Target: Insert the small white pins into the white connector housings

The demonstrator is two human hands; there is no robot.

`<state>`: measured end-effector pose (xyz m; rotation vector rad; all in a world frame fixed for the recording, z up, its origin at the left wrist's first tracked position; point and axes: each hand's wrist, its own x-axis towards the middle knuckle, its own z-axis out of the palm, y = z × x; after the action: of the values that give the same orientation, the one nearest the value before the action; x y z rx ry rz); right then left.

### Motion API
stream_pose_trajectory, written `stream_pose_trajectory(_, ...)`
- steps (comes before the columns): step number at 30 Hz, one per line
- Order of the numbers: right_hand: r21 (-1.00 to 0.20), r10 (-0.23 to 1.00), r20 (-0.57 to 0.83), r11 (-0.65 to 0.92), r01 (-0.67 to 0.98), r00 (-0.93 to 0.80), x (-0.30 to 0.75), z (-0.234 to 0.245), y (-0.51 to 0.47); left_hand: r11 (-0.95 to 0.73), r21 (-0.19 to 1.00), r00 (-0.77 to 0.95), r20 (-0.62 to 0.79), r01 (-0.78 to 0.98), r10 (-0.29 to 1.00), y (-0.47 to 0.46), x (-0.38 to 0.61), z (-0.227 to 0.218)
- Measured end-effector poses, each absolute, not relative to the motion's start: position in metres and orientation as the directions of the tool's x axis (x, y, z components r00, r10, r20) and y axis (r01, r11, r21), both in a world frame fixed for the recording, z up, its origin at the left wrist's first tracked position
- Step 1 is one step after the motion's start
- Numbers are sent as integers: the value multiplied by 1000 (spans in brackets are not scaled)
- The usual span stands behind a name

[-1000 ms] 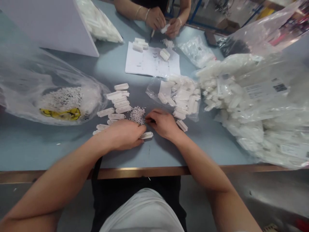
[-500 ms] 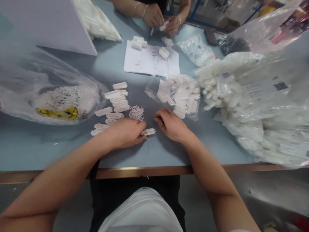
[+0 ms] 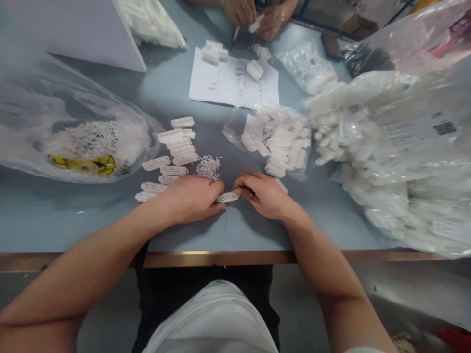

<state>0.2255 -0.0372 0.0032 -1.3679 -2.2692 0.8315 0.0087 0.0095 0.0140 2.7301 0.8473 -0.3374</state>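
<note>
A white perforated connector block [image 3: 227, 197] lies on the table between my hands. My left hand [image 3: 191, 198] has its fingertips on the block's left end. My right hand [image 3: 263, 195] is curled, its fingertips at the block's right end, and a small dark object [image 3: 250, 193] shows in its grip, mostly hidden by the fingers. Left of my hands lie several similar blocks [image 3: 174, 170] in loose rows. A heap of tiny white pieces [image 3: 208, 167] sits just above the gap between my hands.
A clear bag of white blocks [image 3: 272, 142] lies ahead, with a bulging labelled bag [image 3: 382, 157] to the right. A bag of tiny pieces [image 3: 84, 142] lies left. A co-worker's hands [image 3: 253, 19] work beyond a paper sheet [image 3: 231, 81] at the far table side.
My right hand has moved left and closed in on the connector block. The block has shifted slightly up and right between my hands. The whole view has drifted a little downward.
</note>
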Motion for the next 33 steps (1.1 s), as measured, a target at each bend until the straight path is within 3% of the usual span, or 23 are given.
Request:
stream_pose_trajectory(13,-568,879,5,395,722,-477,217,3,-40,-823,157,829,-240,546,504,7,9,13)
stream_pose_trajectory(21,-406,856,-1,472,783,-517,213,8,-45,-846,132,850,-198,517,488,5,9,10)
stream_pose_trajectory(29,-611,918,-104,244,753,-382,213,11,-41,-845,126,846,-217,520,488,4,11,10)
stream_pose_trajectory(31,-635,919,-54,270,723,-391,219,12,-42,-842,116,839,-228,528,494,4,10,10)
stream_pose_trajectory(33,-584,891,18,377,719,-453,225,14,-44,-841,121,840,-226,527,494,5,9,10)
